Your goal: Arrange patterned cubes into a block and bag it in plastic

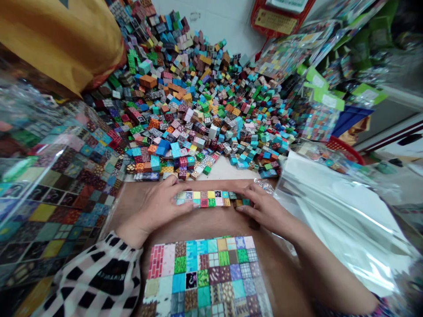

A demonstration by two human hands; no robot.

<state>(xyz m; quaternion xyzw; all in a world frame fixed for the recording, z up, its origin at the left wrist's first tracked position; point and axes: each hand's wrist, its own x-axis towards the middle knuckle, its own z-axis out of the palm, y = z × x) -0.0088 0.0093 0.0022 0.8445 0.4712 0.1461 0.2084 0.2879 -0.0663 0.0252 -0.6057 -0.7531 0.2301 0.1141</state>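
A short double row of small patterned cubes (211, 199) lies across the brown board (198, 222). My left hand (161, 202) holds the left end of this row between thumb and fingers. At the right, my right hand (261, 204) has its thumb and fingers closed round a few darker cubes (239, 200) beside the row. Nearer to me lies a flat block of patterned cubes (205, 277) in a grid, separate from both hands. A checked sleeve covers my left wrist.
A large heap of loose cubes (198, 110) rises behind the board. Wrapped cube packs (59, 189) stand at the left. Clear plastic bags (330, 220) lie at the right, with a red basket (345, 149) and green-labelled packs (319, 110) behind. A yellow bag (66, 39) sits upper left.
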